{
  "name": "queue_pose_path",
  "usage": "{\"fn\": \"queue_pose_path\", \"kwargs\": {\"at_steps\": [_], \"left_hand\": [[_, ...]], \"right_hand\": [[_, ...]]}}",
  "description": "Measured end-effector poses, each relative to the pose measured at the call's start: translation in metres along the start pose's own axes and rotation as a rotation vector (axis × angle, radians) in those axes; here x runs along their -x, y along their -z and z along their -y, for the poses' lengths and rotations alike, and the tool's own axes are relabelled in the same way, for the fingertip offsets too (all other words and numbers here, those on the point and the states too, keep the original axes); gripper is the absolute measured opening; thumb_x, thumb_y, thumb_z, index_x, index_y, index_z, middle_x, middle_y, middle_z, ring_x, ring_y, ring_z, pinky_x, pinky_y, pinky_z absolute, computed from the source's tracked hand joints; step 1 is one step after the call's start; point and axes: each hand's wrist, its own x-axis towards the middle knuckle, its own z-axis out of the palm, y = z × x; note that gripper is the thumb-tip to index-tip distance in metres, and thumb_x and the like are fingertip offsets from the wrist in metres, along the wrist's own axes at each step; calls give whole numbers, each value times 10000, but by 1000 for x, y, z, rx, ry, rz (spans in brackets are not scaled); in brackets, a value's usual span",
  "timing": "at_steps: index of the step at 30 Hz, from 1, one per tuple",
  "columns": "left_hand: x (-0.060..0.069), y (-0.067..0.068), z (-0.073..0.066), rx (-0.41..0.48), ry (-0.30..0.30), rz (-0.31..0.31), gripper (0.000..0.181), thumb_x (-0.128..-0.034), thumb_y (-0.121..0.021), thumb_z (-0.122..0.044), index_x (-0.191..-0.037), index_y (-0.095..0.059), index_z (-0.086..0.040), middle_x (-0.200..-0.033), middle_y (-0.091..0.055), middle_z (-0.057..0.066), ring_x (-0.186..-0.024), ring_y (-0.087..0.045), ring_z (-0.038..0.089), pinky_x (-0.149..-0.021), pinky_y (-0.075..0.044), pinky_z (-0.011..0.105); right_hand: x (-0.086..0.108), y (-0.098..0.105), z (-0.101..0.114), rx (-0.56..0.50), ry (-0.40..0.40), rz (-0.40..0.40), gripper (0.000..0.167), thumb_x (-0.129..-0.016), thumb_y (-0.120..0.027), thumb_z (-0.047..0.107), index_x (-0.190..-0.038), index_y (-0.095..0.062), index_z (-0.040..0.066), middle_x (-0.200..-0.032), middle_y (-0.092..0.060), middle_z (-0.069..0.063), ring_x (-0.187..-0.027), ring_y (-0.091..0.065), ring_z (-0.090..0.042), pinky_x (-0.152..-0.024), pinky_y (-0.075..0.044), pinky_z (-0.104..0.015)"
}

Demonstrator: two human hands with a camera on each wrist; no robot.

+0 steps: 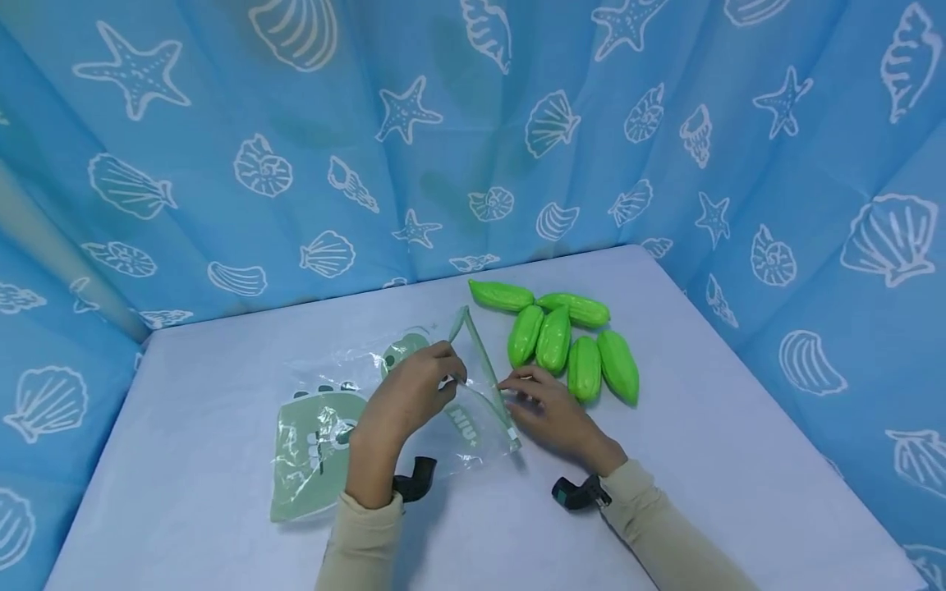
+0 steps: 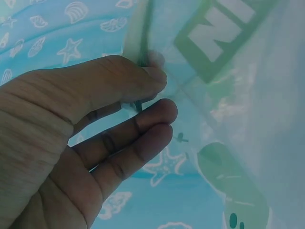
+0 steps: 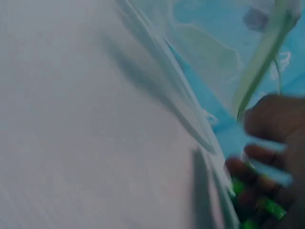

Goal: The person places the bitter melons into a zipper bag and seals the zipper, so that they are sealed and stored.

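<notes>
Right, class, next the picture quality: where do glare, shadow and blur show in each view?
Head: mostly crisp, with glints on the clear bag and the green pieces; left wrist: hazy, with pale reflections on the bag; right wrist: dim, the right hand blurred, soft dark shadows across the white table.

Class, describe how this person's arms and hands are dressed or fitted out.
The left hand and right hand wear no gloves. The left sleeve and right sleeve are long and beige. At each wrist sits a curved black device, one on the left, one on the right.
</notes>
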Motion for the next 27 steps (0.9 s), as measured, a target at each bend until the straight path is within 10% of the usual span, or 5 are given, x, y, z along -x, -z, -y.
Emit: {"fn": "queue_pose_path", "kwargs": {"at_steps": [5, 10, 15, 27], "left_hand": [[-1, -1, -2, 18, 12, 15, 179, -840, -771, 32, -960, -758, -100, -979, -627, 1, -915, -650, 194, -774, -549, 310], [0, 0, -1, 1, 19, 10, 181, -839, -770, 35, -959, -759, -100, -975, -626, -2, -913, -648, 193, -769, -546, 304], [-3, -1, -1, 16, 6, 4, 166, -852, -759, 30, -976, -758, -80, -991, -631, 9, -923, -646, 208, -775, -545, 303], [-1, -4, 5, -11, 6, -41, 159, -832, -779, 21, -955, -759, -78, -988, -634, 12, -901, -643, 191, -755, -545, 302]], "right_hand": [[-4, 38, 1, 55, 113, -337, 187, -901, -678, 4, -1081, -727, 25, -1048, -675, -49, -829, -601, -169, -662, -500, -300], [3, 73, -15, 207, -168, -490, 217, -941, -672, 102, -1135, -701, 10, -1092, -652, -103, -958, -572, -272, -783, -467, -404], [7, 100, -41, 295, -399, -441, 323, -976, -638, 201, -1203, -655, -27, -1183, -579, -205, -1076, -480, -375, -901, -358, -522], [-2, 126, -64, 302, -636, -119, 652, -992, -524, 534, -1298, -596, -37, -1287, -533, -276, -1162, -460, -453, -936, -294, -607]]}}
